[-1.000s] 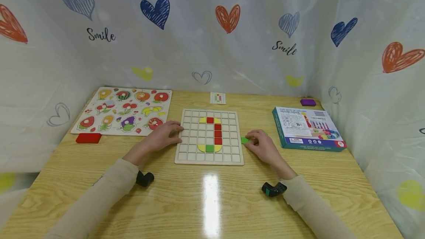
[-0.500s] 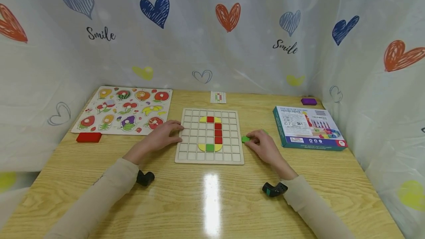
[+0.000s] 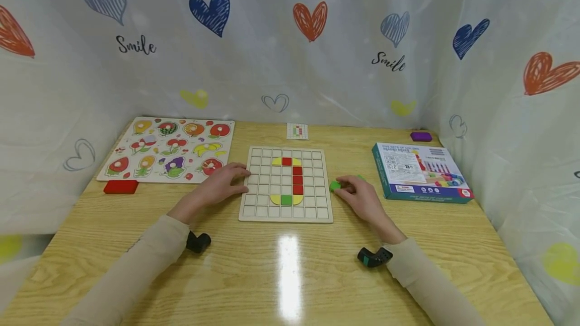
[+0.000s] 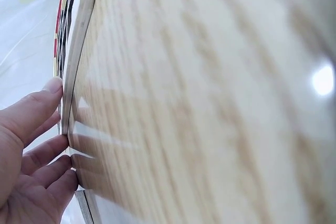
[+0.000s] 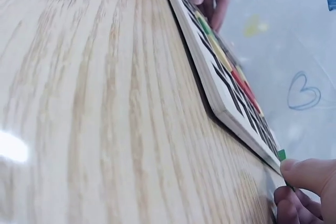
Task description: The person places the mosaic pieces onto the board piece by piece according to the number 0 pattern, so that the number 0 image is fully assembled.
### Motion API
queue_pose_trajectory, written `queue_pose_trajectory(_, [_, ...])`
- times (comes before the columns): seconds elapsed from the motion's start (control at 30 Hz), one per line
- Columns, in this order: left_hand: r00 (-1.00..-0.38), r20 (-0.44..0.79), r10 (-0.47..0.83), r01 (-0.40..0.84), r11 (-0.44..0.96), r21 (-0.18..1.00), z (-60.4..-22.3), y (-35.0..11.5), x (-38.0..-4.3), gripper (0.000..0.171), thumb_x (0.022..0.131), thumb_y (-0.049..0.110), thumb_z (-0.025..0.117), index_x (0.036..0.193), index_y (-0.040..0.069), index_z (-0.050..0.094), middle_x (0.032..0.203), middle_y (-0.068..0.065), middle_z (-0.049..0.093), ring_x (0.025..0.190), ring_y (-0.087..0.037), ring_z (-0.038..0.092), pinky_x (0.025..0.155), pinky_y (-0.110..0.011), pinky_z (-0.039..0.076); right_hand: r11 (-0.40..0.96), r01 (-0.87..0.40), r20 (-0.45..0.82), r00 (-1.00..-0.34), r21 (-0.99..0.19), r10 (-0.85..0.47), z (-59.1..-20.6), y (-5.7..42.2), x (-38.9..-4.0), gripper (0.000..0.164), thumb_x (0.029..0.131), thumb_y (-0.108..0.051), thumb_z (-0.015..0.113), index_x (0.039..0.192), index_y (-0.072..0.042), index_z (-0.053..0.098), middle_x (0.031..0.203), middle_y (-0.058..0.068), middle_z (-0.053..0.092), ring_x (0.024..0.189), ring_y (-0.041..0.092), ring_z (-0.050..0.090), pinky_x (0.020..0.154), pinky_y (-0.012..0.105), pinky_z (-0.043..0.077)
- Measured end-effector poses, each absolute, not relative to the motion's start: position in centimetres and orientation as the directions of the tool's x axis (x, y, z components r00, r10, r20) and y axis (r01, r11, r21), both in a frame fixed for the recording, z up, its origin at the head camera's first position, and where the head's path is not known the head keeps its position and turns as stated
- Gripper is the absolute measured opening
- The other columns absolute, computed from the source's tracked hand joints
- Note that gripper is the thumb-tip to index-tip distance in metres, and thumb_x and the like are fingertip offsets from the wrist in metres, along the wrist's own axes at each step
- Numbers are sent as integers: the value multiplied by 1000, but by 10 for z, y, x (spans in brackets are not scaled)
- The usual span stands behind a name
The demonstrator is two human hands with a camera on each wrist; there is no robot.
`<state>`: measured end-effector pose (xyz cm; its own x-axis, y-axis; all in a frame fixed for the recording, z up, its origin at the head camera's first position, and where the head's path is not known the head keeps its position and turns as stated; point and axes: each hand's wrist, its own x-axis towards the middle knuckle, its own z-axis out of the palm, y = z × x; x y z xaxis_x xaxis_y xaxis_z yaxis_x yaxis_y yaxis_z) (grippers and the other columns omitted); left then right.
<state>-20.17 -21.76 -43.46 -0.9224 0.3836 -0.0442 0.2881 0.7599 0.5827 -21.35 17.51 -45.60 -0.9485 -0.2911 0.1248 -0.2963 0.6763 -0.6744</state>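
A wooden grid board (image 3: 315,213) lies in the middle of the table. Set into its cells are red square tiles (image 3: 297,180), yellow rounded corner tiles (image 3: 275,199) and one green square tile (image 3: 286,200). My left hand (image 3: 222,184) touches the board's left edge with thumb and fingertips, the fingers loosely extended. Just off the right edge, my right hand (image 3: 360,199) pinches a green tile (image 3: 335,186) between thumb and finger. That same tile (image 5: 282,155) shows above the thumb in the right wrist view. Another bit of green (image 3: 360,177) peeks out behind the right hand, mostly hidden.
A fruit puzzle board (image 3: 181,137) lies at the back left, with a red block (image 3: 121,187) before it. A small pattern card (image 3: 297,131) lies behind the grid board. To the right are a toy box (image 3: 421,172) and a purple block (image 3: 421,137).
The green tile in my right hand has come up slightly and turned a little in the fingers. My left hand stays at the board's left edge, and the board has not changed.
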Motion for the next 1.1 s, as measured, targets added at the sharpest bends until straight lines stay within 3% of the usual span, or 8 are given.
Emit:
queue_pose_trajectory(0.17, [-926, -60, 374, 269, 762, 588, -435, -218, -202, 48, 93, 25, 69, 134, 3, 58, 145, -20, 44, 136, -37, 38, 110, -53, 33, 657, -279, 132, -955, -701, -264, -451, 167, -214, 32, 92, -20, 69, 122, -7, 67, 109, 10, 66, 97, 24, 66, 84, 42, 54])
queue_pose_trajectory(0.37, [-925, -59, 375, 270, 760, 591, -434, -219, -202, 48, 93, 25, 69, 134, 3, 59, 146, -20, 44, 136, -37, 38, 110, -53, 33, 625, -318, 137, -937, -713, -321, -436, 141, -221, 30, 92, -19, 70, 121, -10, 69, 114, 9, 63, 98, 21, 64, 84, 39, 54])
queue_pose_trajectory(0.6, [-924, -62, 379, 273, 762, 588, -436, -219, -203, 47, 93, 26, 69, 134, 4, 59, 146, -20, 44, 136, -37, 38, 110, -53, 33, 616, -321, 19, -896, -719, -445, -427, 99, -240, 30, 94, -20, 67, 124, -13, 68, 123, 7, 61, 103, 21, 64, 87, 37, 53])
queue_pose_trajectory(0.9, [-925, -55, 377, 276, 763, 584, -438, -219, -205, 47, 93, 26, 69, 134, 6, 59, 146, -19, 44, 136, -36, 38, 110, -53, 33, 640, -393, -22, -841, -661, -540, -425, 53, -263, 30, 94, -14, 66, 123, -8, 68, 116, 7, 62, 101, 19, 58, 87, 33, 50])
queue_pose_trajectory(1.1, [-924, -58, 377, 276, 766, 581, -436, -219, -204, 47, 92, 26, 70, 133, 5, 60, 145, -19, 46, 136, -36, 39, 110, -52, 34, 663, -423, -34, -828, -617, -560, -429, 37, -272, 30, 93, -13, 68, 122, -5, 68, 116, 8, 64, 98, 18, 62, 85, 31, 52])
